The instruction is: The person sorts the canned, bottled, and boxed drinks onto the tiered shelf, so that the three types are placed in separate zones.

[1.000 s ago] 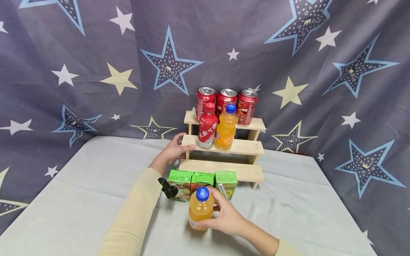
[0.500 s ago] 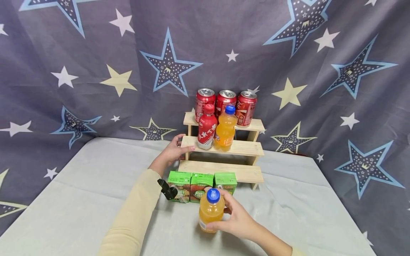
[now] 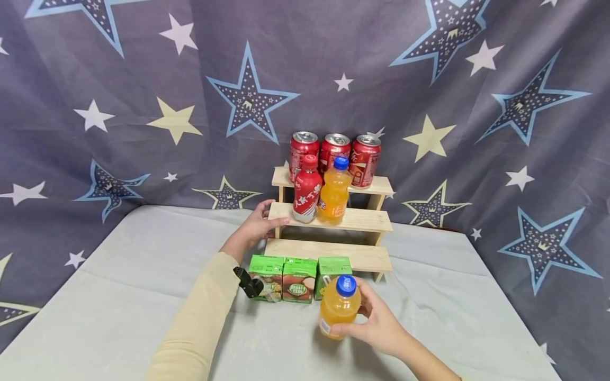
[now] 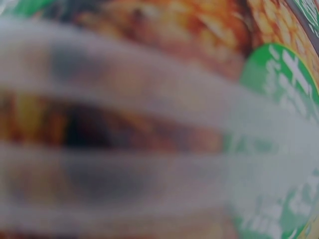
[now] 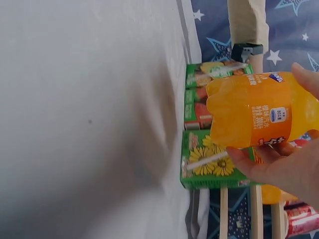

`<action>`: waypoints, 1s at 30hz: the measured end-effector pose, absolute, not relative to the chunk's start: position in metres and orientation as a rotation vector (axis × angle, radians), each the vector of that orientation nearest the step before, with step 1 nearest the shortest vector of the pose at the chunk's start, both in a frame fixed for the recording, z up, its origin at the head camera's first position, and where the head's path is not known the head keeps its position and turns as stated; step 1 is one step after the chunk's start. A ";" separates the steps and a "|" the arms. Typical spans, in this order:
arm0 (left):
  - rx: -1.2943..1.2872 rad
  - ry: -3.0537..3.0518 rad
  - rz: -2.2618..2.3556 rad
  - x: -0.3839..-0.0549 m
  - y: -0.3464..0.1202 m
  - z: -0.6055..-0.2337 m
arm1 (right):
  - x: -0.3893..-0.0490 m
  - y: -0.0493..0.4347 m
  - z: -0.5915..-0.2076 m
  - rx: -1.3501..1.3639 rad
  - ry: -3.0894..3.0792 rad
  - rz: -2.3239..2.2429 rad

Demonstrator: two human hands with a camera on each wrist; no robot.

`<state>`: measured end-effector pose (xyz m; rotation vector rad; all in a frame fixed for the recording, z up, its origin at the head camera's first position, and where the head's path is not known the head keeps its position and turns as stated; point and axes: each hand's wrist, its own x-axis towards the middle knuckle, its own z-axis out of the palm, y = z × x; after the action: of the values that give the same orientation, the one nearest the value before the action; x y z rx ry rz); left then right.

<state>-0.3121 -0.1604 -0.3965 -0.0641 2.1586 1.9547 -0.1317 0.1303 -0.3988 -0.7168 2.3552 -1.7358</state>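
Observation:
My right hand [image 3: 381, 325] grips a bottle of orange soda [image 3: 341, 308] with a blue cap, thumb on the near side. The bottle leans a little, in front of the rightmost green juice box [image 3: 329, 263]. In the right wrist view, its orange label [image 5: 269, 112] faces the camera. My left hand [image 3: 252, 228] holds the left end of the three-step wooden shelf [image 3: 329, 253], thumb at the middle step. On that step stand a red bottle [image 3: 307, 193] and another orange soda bottle [image 3: 335, 193]. A blurred juice box front [image 4: 199, 30] fills the left wrist view.
Three red cans [image 3: 365, 161] line the top step. A left [image 3: 266, 270] and a middle juice box [image 3: 298, 280] complete the row before the bottom step. A black wrist camera [image 3: 249, 283] on my left sleeve overlaps the left box. A star-patterned curtain [image 3: 143, 79] hangs behind the table [image 3: 429, 317].
My right hand has carried the orange soda bottle to the right, from in front of the middle juice box to the rightmost one. My left hand stays on the shelf.

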 end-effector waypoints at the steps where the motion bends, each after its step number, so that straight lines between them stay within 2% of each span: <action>1: -0.063 2.156 1.957 -0.312 -0.161 -0.397 | -0.132 0.132 -0.399 -0.710 2.364 -1.739; 30: -0.067 2.151 1.950 -0.313 -0.161 -0.396 | -0.149 0.177 -0.385 -0.693 2.640 -1.830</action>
<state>-0.3128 -0.1615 -0.3963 -0.0672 2.1510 1.9495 -0.1492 0.1772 -0.3852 -0.6926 2.6395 -1.8304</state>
